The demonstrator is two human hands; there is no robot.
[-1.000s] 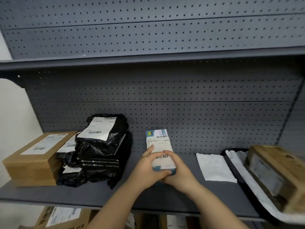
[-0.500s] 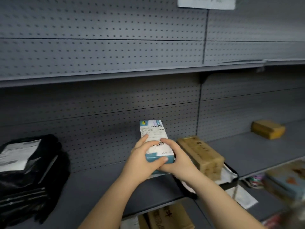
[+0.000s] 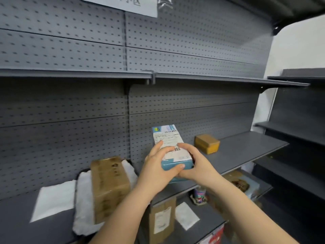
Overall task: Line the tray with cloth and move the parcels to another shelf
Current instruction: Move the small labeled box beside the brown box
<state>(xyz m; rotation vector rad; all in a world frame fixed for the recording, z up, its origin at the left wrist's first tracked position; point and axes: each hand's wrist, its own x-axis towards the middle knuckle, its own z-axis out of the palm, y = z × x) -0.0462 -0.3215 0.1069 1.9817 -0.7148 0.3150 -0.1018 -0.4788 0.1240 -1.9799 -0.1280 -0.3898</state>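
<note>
Head view: left hand (image 3: 158, 171) and right hand (image 3: 197, 167) grip a teal-and-white labelled cardboard parcel (image 3: 168, 147), curled round its near end, left of a small tan cardboard box (image 3: 207, 143).

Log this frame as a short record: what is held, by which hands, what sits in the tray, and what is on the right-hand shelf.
held: teal and white labelled carton
hands: left hand and right hand both grip it
tray: black tray, white cloth lining, brown cardboard box inside
right shelf: grey metal shelf bearing a small tan cardboard box
left of tray: folded white cloth
</note>
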